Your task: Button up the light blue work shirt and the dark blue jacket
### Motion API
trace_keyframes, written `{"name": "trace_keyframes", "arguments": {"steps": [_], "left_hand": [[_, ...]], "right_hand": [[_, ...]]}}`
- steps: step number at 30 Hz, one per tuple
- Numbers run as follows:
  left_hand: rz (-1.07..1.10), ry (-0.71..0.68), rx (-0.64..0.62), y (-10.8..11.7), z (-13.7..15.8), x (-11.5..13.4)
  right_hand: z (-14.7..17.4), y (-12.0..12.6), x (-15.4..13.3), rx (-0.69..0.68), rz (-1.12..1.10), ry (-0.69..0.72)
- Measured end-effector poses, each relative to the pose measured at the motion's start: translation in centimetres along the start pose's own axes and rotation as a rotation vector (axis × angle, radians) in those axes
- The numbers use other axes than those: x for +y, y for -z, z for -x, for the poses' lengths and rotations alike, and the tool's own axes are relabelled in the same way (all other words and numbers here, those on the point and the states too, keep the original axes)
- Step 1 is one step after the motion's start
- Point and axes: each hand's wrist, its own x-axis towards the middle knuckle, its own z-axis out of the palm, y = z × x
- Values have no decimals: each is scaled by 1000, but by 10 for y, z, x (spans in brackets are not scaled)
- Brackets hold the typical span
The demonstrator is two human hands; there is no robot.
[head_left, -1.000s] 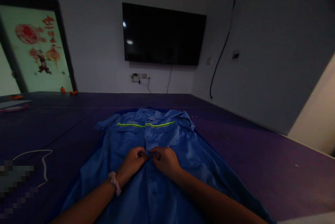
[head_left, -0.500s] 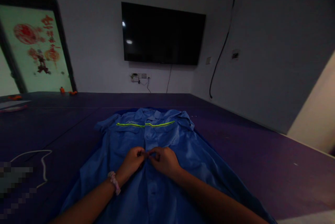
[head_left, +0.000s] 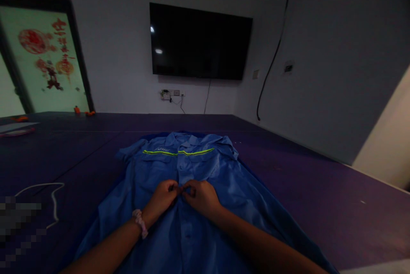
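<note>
Blue button-front shirt (head_left: 192, 218), laid out face up on the purple floor (head_left: 288, 167), collar (head_left: 182, 139) at far end, center of view. Front placket (head_left: 187, 240) runs down the middle, pointing at the camera. Yellow-green stripes (head_left: 160, 153) across chest, pale lettering above the left one, too blurry to read. Left hand (head_left: 165, 195) and right hand (head_left: 203, 197) meet at the placket below the chest, fingers curled, thumb and fingertips of each pinched together on the fabric; can't tell if a button is between them. Pinkish scrunchie (head_left: 140, 224) on left wrist. Left of shirt, near: white cable (head_left: 54, 201) beside a pixelated dark object (head_left: 19, 216). Far wall: black TV (head_left: 201, 43), wall sockets (head_left: 174, 93) under it. Black cable (head_left: 272, 65) hangs down right wall. Far left: door (head_left: 41, 65) with red decorations, small orange items (head_left: 90, 113) near its foot.
</note>
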Motion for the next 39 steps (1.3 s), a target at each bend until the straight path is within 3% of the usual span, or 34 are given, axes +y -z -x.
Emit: {"name": "trace_keyframes", "arguments": {"steps": [15, 22, 30, 35, 39], "left_hand": [[-16, -32, 5, 0, -1, -3], [-154, -67, 49, 1, -10, 3], [-301, 65, -118, 22, 12, 33], [-378, 66, -490, 24, 38, 37], [-476, -10, -517, 14, 46, 34]], "right_hand": [[-2, -1, 1, -25, 4, -23], [-9, -1, 4, -47, 10, -20], [7, 26, -4, -108, -33, 40], [40, 33, -19, -298, 156, 143], [50, 28, -31, -400, 369, 163]]}}
